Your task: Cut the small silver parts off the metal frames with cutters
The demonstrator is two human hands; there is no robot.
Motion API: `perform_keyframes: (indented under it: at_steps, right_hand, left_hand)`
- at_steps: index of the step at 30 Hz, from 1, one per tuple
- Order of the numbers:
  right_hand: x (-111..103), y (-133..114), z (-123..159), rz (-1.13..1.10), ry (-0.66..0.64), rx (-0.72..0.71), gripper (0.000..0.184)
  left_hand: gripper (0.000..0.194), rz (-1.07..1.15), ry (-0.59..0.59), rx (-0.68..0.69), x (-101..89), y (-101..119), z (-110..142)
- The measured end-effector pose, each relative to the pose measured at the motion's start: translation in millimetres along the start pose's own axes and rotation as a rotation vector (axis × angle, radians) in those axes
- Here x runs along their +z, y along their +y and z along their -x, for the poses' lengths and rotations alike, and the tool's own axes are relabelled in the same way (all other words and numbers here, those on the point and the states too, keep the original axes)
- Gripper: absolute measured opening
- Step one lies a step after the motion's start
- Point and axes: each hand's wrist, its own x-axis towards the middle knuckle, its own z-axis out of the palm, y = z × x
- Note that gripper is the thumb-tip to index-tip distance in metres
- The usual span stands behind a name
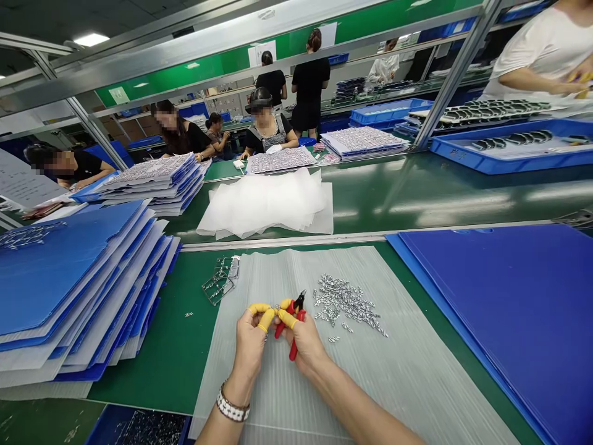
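My left hand [251, 340] and my right hand [303, 342] meet over a grey ribbed foam sheet [407, 371], both with yellow finger cots. The right hand is closed on red-handled cutters [293, 320], jaws pointing up. The left hand pinches a small metal piece [276, 306] at the cutter jaws; it is too small to name. A pile of small silvery cut parts [345, 301] lies just right of the hands. A metal frame of parts [221, 281] lies on the green mat to the upper left.
A stack of blue and white sheets [78, 290] fills the left. A large blue board [509, 309] lies at right. White foam sheets [271, 204] rest on the green conveyor [417, 191]. Several other people work across it, among blue trays [509, 148].
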Motion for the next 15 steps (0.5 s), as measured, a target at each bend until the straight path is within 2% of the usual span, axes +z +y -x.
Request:
perform_keyframes:
  at_steps: [9, 15]
  right_hand:
    - [-5.7, -2.1, -1.1, 0.067, 0.098, -0.144, 0.031]
    - [-10.1, -10.4, -0.5, -0.049, 0.123, -0.124, 0.029]
  left_hand:
    - [0.026, 0.011, -0.016, -0.017, 13.5, -2.5, -2.5]
    - [0.026, 0.008, -0.042, -0.032, 28.2, -5.7, -7.5]
